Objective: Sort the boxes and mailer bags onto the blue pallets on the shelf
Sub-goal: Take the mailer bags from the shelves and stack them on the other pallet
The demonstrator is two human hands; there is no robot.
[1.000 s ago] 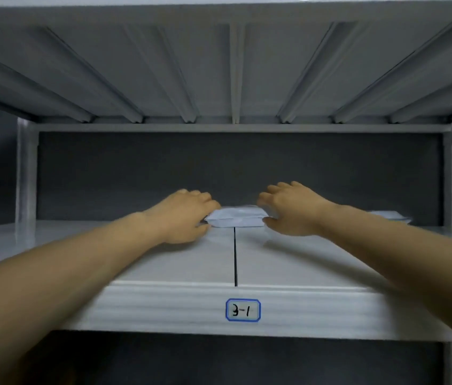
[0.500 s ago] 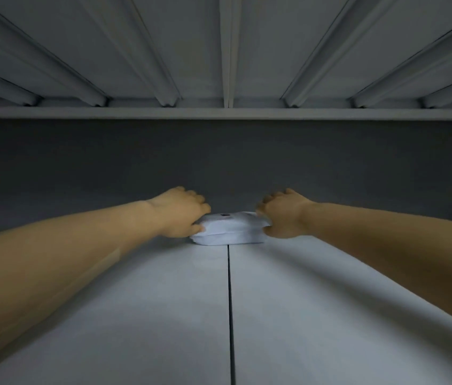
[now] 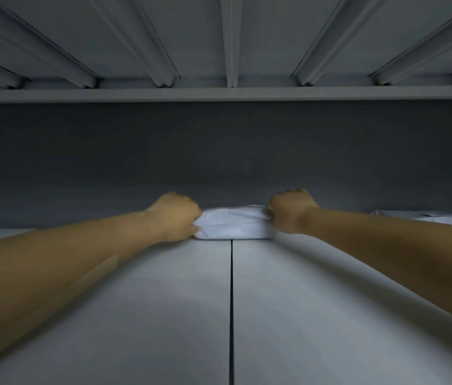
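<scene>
Mailer bag [image 3: 233, 225] between curled fingers [image 3: 193, 218]

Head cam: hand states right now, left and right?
Left hand: closed, gripping the white mailer bag, left end.
Right hand: closed, gripping the same bag, right end.

A: Left grip [image 3: 176, 218], fingertips?
B: Not seen. They curl in against the left end of the mailer bag [image 3: 233, 225], and the grip covers that end. The right grip [image 3: 291, 211] covers the bag's right end the same way.
A: Far side of the bag?
B: Behind its own bulge. Cannot tell whether it touches the back wall.
A: Forearms?
B: Both are smeared by motion. The left forearm [image 3: 66, 262] is cut by the left edge of the frame, the right forearm [image 3: 399, 245] by the right edge.
A: Second bag [image 3: 427, 217], centre right?
B: Its lower part is behind the right forearm. Marks on it are too small to read, and its right end is unclear at the frame edge.
A: Shelf [image 3: 163, 315]?
B: Its front edge is cut off by the bottom of the frame.
</scene>
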